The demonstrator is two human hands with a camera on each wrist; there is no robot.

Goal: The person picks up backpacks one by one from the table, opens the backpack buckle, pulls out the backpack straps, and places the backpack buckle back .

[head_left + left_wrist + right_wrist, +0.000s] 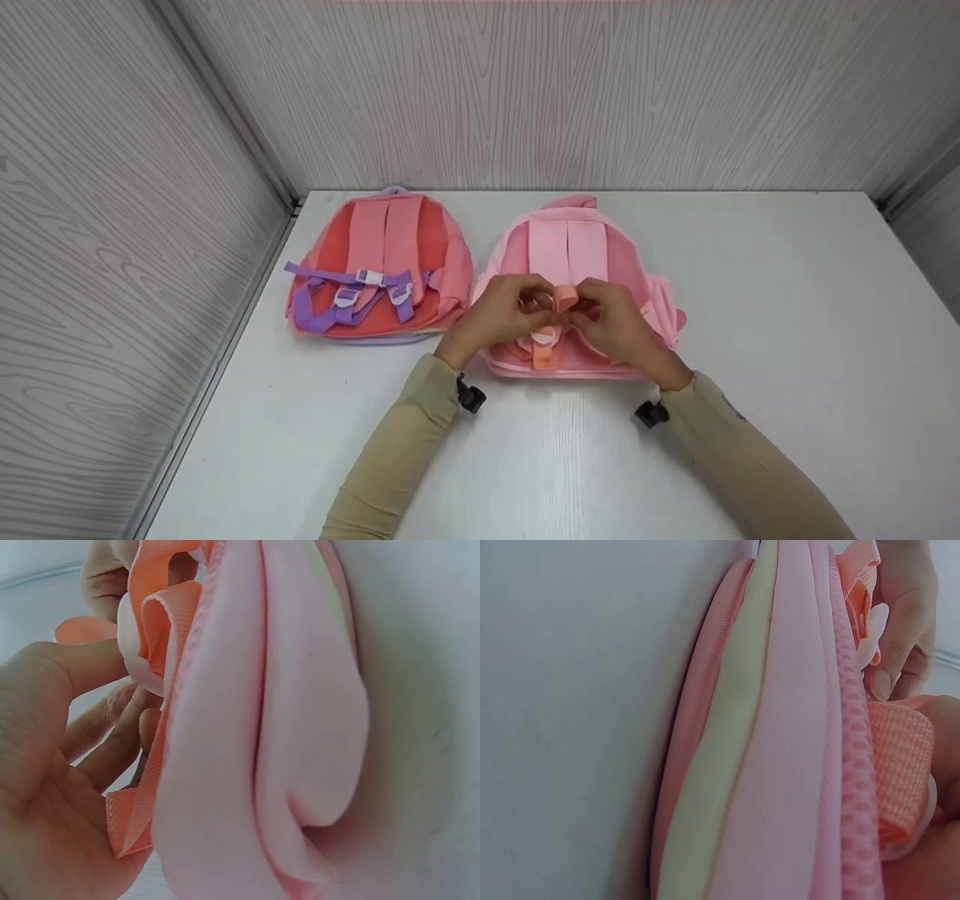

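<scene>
A pink backpack [517,247] lies on the table, its shoulder straps [568,247] facing up. Over its lower middle, my left hand [510,307] and right hand [611,319] meet fingertip to fingertip. Both pinch the orange webbing strap [565,298], which stands up in a loop between them. In the left wrist view, the left fingers curl beside a white plastic buckle [133,649] with orange webbing [150,607] threaded through it. The right wrist view has folded orange webbing [902,769] by the right hand [945,840]. Another white buckle [544,335] sits just below the hands.
To the left lies a coral backpack [450,262], straps up, with purple webbing [315,315] and a white buckle [370,277] across it. Wood-grain panels [525,97] rise behind and beside the white table [787,300]. Small black cameras [471,397] are worn at both wrists.
</scene>
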